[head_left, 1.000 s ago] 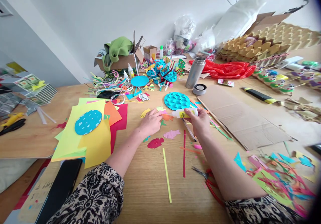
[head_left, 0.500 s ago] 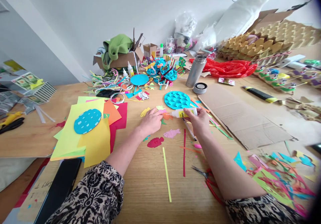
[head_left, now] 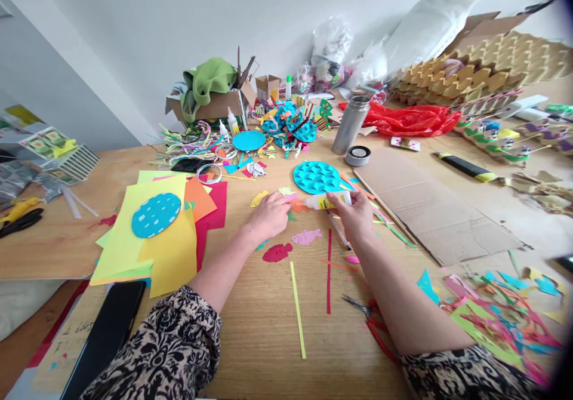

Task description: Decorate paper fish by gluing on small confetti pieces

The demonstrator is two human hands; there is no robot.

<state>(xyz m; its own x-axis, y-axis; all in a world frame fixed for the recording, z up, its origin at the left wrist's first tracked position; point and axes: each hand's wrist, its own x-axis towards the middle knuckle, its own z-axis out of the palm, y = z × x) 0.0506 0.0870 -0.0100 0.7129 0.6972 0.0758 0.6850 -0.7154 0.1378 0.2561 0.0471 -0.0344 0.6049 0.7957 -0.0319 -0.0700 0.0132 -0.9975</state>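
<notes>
My right hand is closed round a glue bottle with a yellow label, tilted nearly flat, its nozzle pointing left over an orange paper fish. The fingertips of my left hand grip the left end of that fish. Closer to me lie a pink paper fish and a red paper fish. A yellow paper fish is just beyond my left hand. Behind the bottle sits a blue scalloped disc. A pen lies beside my right wrist.
Red-handled scissors lie by my right forearm. Coloured paper sheets and a black phone are at left. A steel flask stands behind. At right are a cardboard sheet and paper scraps.
The view shifts very slightly. Both hands, the glue bottle and the orange fish stay almost where they were.
</notes>
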